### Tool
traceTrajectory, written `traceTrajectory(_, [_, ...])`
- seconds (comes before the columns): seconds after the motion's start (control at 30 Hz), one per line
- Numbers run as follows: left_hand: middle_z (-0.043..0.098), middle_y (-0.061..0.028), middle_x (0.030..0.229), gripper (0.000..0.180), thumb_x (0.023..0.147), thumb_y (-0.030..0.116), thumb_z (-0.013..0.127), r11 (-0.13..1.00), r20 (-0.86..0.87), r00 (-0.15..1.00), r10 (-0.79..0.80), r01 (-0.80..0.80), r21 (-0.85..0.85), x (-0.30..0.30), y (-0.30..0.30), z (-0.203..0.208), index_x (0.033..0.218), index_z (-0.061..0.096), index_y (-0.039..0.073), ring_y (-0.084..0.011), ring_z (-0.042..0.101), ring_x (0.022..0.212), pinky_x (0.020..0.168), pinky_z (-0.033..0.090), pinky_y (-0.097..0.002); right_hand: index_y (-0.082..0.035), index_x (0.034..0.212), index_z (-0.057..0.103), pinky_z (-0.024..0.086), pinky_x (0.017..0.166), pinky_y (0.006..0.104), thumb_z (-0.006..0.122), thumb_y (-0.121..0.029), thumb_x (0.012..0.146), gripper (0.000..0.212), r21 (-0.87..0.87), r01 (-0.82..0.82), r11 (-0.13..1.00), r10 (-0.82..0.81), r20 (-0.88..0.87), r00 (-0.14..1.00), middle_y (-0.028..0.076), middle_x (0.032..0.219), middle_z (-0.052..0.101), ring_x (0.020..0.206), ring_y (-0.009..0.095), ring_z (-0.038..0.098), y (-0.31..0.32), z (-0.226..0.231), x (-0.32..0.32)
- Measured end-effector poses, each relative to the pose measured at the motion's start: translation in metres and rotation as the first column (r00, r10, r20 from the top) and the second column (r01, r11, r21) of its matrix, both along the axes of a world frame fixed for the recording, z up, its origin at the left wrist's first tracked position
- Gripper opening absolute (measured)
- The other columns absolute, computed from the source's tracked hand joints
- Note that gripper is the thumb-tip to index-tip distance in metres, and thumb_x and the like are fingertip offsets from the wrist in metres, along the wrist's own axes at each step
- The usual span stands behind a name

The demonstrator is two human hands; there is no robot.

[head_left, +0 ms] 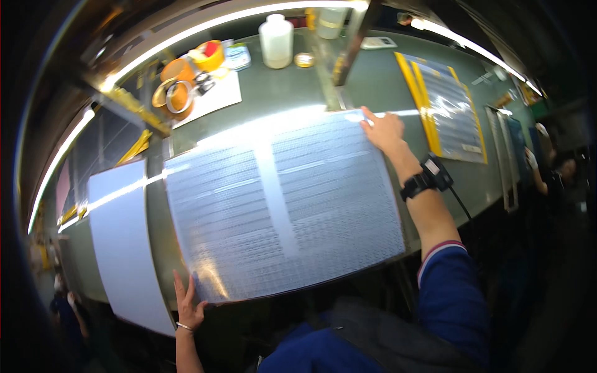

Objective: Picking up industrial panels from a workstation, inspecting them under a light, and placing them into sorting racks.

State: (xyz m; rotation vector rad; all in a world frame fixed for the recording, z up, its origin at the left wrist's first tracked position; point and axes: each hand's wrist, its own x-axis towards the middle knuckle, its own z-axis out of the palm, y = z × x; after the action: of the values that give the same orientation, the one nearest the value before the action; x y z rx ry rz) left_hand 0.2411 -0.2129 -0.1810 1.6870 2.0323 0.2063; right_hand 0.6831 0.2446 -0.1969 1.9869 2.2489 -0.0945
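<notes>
So from where I'm standing, there's a big pale bluish panel with fine ribbed lines (336,205) lying flat on the green bench (261,93), its near edge right around the bench's front. Left hand (190,304) is at the near left corner, fingers spread and loose, more cupping the corner than clamping it. Right hand (385,129) reaches over to the far right corner, fingertips on it; can't tell if it's pinching or just resting.

My guess: fairly stiff, not too heavy, but awkwardly wide. The face is glossy, so I'd call it slippery and maybe easy to scuff. I'd take it by opposite edges, palms off the face, and go easy on those corners.

Plain white panel (124,236) sits just left, and a clear sheet with yellow borders (451,112) on the far right.
</notes>
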Motion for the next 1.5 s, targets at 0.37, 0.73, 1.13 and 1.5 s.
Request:
traceTrajectory(0.37, [0.036, -0.0260, 0.133, 0.052, 0.080, 0.015, 0.057, 0.974, -0.336, 0.938, -0.085, 0.149, 0.172, 0.043, 0.091, -0.015, 0.124, 0.041, -0.008, -0.0376, 0.032, 0.126, 0.106, 0.020, -0.0480, -0.012, 0.135, 0.037, 0.027, 0.100, 0.0455, 0.043, -0.037, 0.089, 0.052, 0.397, 0.015, 0.918, 0.026, -0.097, 0.995, 0.012, 0.131, 0.038, 0.117, 0.029, 0.035, -0.016, -0.064, 0.020])
traceTrajectory(0.73, [0.042, -0.0172, 0.133, 0.049, 0.087, 0.027, 0.048, 0.816, -0.349, 0.877, 0.330, -0.079, 0.572, -0.036, 0.282, -0.072, 0.126, 0.043, -0.002, -0.0293, 0.038, 0.124, 0.104, 0.028, -0.0383, -0.011, 0.132, 0.041, 0.011, 0.108, 0.0509, 0.078, -0.051, 0.053, 0.096, -0.022, -0.086, 0.996, 0.062, -0.518, 0.853, 0.014, 0.145, 0.020, 0.134, 0.035, 0.014, -0.238, -0.005, 0.135])
traceTrajectory(1.13, [0.059, -0.0130, 0.084, 0.019, 0.080, 0.011, 0.051, 0.798, -0.399, 0.832, 0.385, -0.083, 0.597, -0.029, 0.302, -0.058, 0.097, 0.054, 0.003, -0.0299, 0.057, 0.082, 0.072, 0.046, -0.0385, -0.009, 0.132, 0.041, 0.008, 0.109, 0.0492, 0.082, -0.037, 0.052, 0.094, -0.061, -0.103, 0.993, 0.054, -0.541, 0.839, 0.015, 0.146, 0.018, 0.136, 0.032, 0.012, -0.262, -0.003, 0.164])
traceTrajectory(1.5, [0.032, -0.0165, 0.140, 0.046, 0.092, 0.025, 0.037, 0.847, -0.392, 0.834, 0.389, -0.157, 0.508, -0.037, 0.299, -0.096, 0.132, 0.035, 0.001, -0.0296, 0.030, 0.129, 0.106, 0.025, -0.0382, -0.007, 0.132, 0.039, 0.011, 0.108, 0.0486, 0.066, -0.046, 0.073, 0.076, -0.104, -0.679, 0.727, 0.547, -0.510, 0.663, 0.017, 0.139, 0.032, 0.133, 0.030, 0.023, -0.224, 0.011, 0.077])
